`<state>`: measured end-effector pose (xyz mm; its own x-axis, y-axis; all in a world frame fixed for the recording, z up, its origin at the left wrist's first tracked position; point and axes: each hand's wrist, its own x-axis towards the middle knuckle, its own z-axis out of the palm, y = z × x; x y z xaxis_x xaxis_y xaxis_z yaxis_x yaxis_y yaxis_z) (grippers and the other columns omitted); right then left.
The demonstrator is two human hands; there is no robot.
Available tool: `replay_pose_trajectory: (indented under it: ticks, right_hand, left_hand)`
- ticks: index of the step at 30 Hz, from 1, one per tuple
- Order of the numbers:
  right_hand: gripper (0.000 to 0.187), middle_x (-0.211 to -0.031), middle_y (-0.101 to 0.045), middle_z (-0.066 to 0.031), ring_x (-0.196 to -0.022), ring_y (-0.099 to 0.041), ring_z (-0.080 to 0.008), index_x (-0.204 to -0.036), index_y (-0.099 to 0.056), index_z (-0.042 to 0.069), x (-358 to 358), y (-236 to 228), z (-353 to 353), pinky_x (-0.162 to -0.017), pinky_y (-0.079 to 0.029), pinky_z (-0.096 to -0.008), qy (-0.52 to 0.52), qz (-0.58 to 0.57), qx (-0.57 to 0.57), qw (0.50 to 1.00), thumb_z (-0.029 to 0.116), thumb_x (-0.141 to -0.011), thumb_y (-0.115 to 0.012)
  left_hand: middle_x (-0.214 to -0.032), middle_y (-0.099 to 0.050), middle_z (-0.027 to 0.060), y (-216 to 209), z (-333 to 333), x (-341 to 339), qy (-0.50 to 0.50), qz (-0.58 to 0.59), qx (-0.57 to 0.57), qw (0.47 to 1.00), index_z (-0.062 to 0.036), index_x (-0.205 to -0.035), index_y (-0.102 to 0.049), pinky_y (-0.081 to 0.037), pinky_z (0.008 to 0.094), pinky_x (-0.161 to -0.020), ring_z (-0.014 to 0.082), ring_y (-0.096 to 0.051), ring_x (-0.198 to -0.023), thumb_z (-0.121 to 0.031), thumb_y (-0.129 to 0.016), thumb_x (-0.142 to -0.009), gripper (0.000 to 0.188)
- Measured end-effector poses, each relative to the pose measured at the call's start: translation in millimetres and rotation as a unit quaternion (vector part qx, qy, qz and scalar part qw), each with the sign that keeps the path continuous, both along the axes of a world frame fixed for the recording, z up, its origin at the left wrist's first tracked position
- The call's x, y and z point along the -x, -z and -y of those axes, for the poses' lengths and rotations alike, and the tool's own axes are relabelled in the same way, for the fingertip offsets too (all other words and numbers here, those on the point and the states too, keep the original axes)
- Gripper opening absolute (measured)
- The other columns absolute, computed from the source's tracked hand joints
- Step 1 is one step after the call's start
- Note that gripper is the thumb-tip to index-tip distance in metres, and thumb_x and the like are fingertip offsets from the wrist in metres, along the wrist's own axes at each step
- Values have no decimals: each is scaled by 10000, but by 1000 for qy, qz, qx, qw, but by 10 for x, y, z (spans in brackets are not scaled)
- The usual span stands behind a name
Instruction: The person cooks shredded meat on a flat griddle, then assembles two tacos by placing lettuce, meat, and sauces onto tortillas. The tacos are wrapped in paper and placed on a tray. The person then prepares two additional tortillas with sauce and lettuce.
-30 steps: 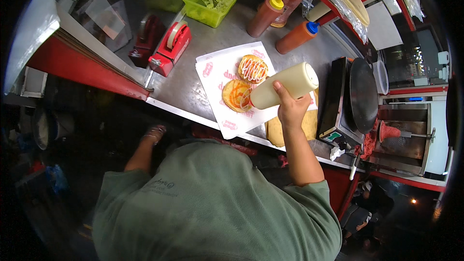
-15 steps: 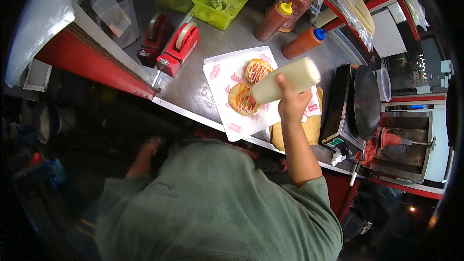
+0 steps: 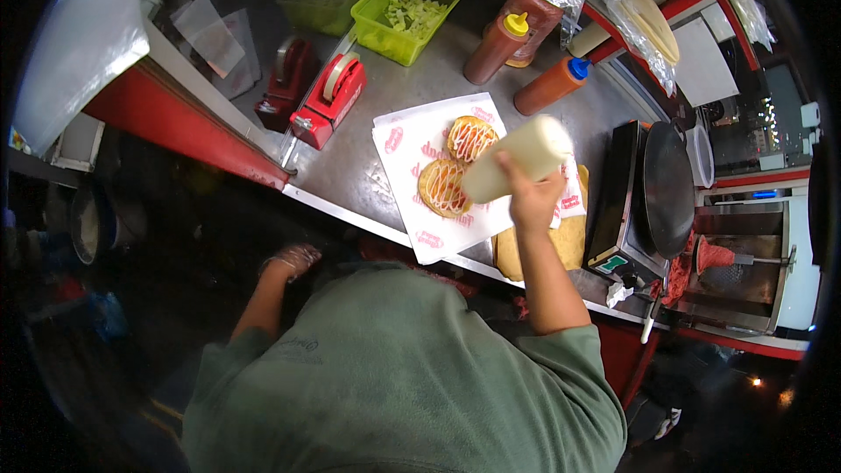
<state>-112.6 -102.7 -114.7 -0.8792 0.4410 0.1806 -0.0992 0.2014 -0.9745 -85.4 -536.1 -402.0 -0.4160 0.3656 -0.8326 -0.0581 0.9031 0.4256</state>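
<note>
My right hand (image 3: pixel 534 197) is closed round a squeeze bottle (image 3: pixel 519 156) of pale, creamy sauce. It holds the bottle tilted over the paper, the nozzle end down and hidden. Two bun halves, a near one (image 3: pixel 444 188) and a far one (image 3: pixel 471 138), lie on white printed paper (image 3: pixel 407 158). Both carry orange-red sauce under thin zigzag lines of white sauce. My left hand (image 3: pixel 296 259), in a clear plastic glove, hangs off the counter's front edge with its fingers loosely apart, apparently empty.
On the steel counter (image 3: pixel 359 175) stand a red tape dispenser (image 3: pixel 330 101), a green tub of chopped lettuce (image 3: pixel 407 17) and two sauce bottles, yellow-capped (image 3: pixel 497 48) and blue-capped (image 3: pixel 550 86). Flatbread (image 3: pixel 561 245) lies at the front. A black round griddle (image 3: pixel 666 188) and a meat spit (image 3: pixel 714 256) stand right.
The white lines now reach across the near bun half. The bottle has shifted slightly toward the near side, and my left hand has come further into sight. The whole view has shifted slightly.
</note>
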Motion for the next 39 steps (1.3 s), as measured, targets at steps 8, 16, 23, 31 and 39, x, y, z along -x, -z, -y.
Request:
replay_pose_trajectory:
  ticks: [8, 16, 23, 31, 39]
  right_hand:
    - [326, -1030, -763, -100, -881, -728, -165, -1083, -715, -12, 234, -182, 41, -811, -586, -331, 47, -54, 8, 997, 144, -847, -876]
    - [396, -1054, -757, -102, -937, -718, -168, -1145, -680, -14, 604, -365, -218, -855, -574, -331, -25, -53, -5, 998, 125, -836, -885]
    - [453, -1124, -764, -126, -996, -728, -182, -1204, -691, -17, 568, -112, -395, -898, -581, -343, 53, -135, -24, 989, 138, -828, -891]
    - [278, -991, -768, -97, -876, -726, -159, -1099, -697, -17, 459, -207, -459, -800, -594, -334, 83, -167, 39, 982, 98, -886, -834]
    - [1233, -1711, -101, -296, -1588, -90, -485, -1588, -321, 37, -730, -37, 135, -1269, -136, -581, -279, -141, -231, 922, 700, -696, -852]
  left_hand:
    - [-1204, -746, 127, -1890, -753, 228, 72, 57, -200, 976, -97, -1330, -678, -518, 395, -1016, 275, -698, -1119, -448, -562, -1069, 452]
    - [-1195, -739, 161, -2499, -1188, 347, 12, 149, -377, 914, 53, -1329, -643, -547, 349, -1005, 211, -710, -1114, -261, -537, -1110, 396]
    - [-1218, -719, 162, -2466, -1691, 301, -48, 207, -474, 855, 82, -1328, -623, -540, 351, -1023, 208, -693, -1108, -236, -543, -1111, 392]
    - [-1393, -636, 152, -2513, -2319, 74, -221, 261, -533, 774, -14, -1486, -488, -492, 400, -1112, 259, -647, -1248, -411, -552, -1088, 566]
    - [-1424, -580, 134, -2705, -2713, 638, -336, 208, -673, 626, -67, -1554, -388, -485, 465, -1133, 265, -581, -1301, -349, -744, -958, 750]
